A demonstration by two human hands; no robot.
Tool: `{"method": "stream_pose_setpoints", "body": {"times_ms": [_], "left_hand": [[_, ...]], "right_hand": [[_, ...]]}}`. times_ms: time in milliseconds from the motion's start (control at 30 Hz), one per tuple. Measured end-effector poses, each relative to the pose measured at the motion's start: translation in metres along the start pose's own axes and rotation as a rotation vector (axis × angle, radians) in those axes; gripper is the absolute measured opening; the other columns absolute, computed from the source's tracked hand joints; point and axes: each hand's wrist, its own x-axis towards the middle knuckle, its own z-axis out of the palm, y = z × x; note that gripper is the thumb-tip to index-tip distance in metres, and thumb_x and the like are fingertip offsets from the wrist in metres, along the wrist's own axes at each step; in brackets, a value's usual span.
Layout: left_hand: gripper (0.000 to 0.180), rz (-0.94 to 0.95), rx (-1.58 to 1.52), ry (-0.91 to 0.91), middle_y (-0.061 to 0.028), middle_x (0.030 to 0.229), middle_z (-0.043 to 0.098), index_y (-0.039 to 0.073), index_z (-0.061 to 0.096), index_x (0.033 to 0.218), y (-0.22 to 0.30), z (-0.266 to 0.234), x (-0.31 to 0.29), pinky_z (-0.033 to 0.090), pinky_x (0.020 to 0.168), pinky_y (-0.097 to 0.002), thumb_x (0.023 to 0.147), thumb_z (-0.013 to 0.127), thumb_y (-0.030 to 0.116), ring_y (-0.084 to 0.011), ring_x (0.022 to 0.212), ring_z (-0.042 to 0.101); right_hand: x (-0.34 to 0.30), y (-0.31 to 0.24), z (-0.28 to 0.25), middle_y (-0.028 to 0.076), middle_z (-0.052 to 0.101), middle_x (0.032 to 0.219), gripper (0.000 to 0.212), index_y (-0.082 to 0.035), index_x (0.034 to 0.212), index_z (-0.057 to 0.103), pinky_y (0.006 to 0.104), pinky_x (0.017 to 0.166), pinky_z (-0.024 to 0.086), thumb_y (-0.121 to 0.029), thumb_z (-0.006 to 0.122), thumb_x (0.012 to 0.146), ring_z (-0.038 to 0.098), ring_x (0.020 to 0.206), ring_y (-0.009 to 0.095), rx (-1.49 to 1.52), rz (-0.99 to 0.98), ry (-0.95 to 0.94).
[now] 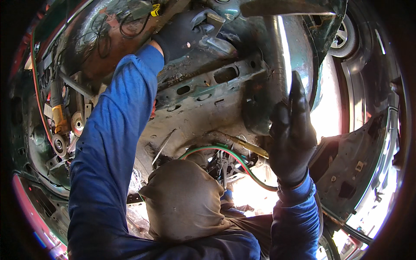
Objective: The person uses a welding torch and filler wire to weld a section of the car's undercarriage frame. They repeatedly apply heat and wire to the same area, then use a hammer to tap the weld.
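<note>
In the upper middle my left hand (181,37), in a black glove, is closed round a small flat grey-brown metal piece (215,22), held close to the dark green car body (225,54). At the right my right hand (294,141), also black-gloved, grips what looks like a hammer (279,56). Its thick shiny shaft runs up from the fingers, and a dark crosswise head sits at the top edge. One finger lies along the shaft. Below both hands stretches a dirty metal panel with oval holes (226,75).
A red and green twin hose (242,162) curves by a brass torch (251,147). An angle grinder (58,115) lies left near a disc (78,123). Brown cloth (184,199) bulges at lower centre. A loose door-like panel (346,169) and a wheel (342,37) stand right.
</note>
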Motion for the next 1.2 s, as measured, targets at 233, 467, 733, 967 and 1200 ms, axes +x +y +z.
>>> {"method": "stream_pose_setpoints", "body": {"times_ms": [233,467,733,967,1200], "left_hand": [[0.047,0.053,0.397,0.094,-0.0182,0.129,0.073,0.004,0.062,0.145,-0.013,-0.005,-0.004,0.054,0.106,-0.0409,0.101,0.072,0.018,-0.0288,0.118,0.070],[0.036,-0.076,0.084,0.139,-0.0134,0.125,0.075,0.003,0.065,0.138,0.005,-0.017,-0.017,0.056,0.098,-0.0373,0.104,0.069,0.015,-0.0218,0.109,0.071],[0.023,-0.343,-0.318,0.362,-0.0143,0.116,0.076,-0.002,0.069,0.126,0.137,0.004,-0.145,0.057,0.100,-0.0376,0.105,0.062,0.001,-0.0212,0.109,0.073],[0.026,-0.723,-0.245,-0.036,-0.0211,0.116,0.073,0.000,0.067,0.126,0.153,0.050,-0.247,0.056,0.094,-0.0409,0.100,0.065,0.008,-0.0362,0.106,0.074],[0.024,-0.902,-0.033,-0.318,-0.0284,0.103,0.069,0.001,0.064,0.109,0.096,0.103,-0.365,0.054,0.083,-0.0543,0.102,0.063,0.024,-0.0485,0.099,0.068]], "right_hand": [[0.016,0.006,0.021,0.029,0.068,0.140,0.053,-0.003,0.154,0.057,0.0420,0.104,0.056,0.000,0.065,0.102,0.070,0.129,0.041,0.001,-0.050,-0.038],[0.016,0.029,0.014,0.028,0.071,0.135,0.049,-0.001,0.150,0.061,0.0393,0.097,0.059,0.000,0.068,0.101,0.074,0.121,0.038,-0.066,-0.031,-0.054],[-0.098,0.055,-0.010,0.023,0.078,0.116,0.043,0.002,0.140,0.068,0.0379,0.079,0.061,-0.005,0.075,0.098,0.079,0.095,0.027,-0.145,0.354,-0.251],[-0.207,0.110,0.033,0.017,0.078,0.112,0.040,-0.014,0.138,0.070,0.0447,0.077,0.063,-0.019,0.075,0.098,0.078,0.093,0.036,-0.276,0.181,-0.441],[-0.253,0.134,0.096,0.017,0.067,0.096,0.058,-0.009,0.151,0.056,0.0493,0.076,0.059,-0.020,0.071,0.096,0.069,0.088,0.039,-0.324,0.141,-0.671]]}}
